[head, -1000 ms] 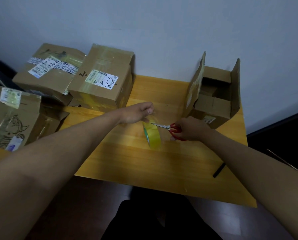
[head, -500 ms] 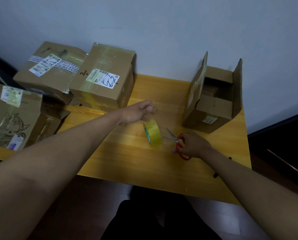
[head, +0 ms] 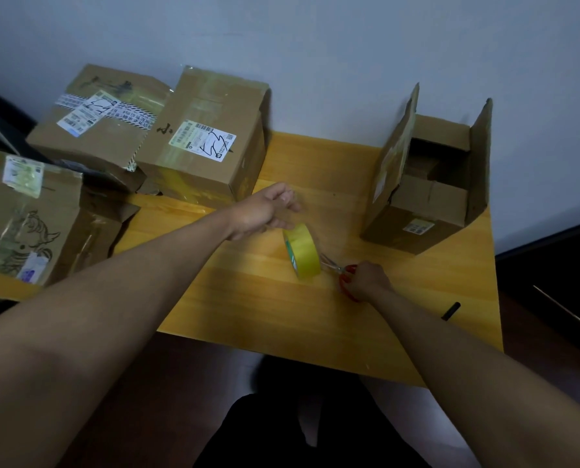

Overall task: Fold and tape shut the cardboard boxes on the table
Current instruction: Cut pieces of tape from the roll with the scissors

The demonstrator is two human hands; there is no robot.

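Head view shows us the open cardboard box far right on the table, flaps up, well apart from both hands, so we judge the pulled strip could fold onto itself before reaching it. Our left hand pinches what seems a clear strip above the upright tape roll. Our right hand grips the red scissors, blades touching the roll.

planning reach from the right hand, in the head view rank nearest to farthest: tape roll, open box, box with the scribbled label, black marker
From the right hand:
1. Tape roll, just to its left on the table.
2. Black marker, to its right near the table edge.
3. Open box, behind it at the wall.
4. Box with the scribbled label, far back left.
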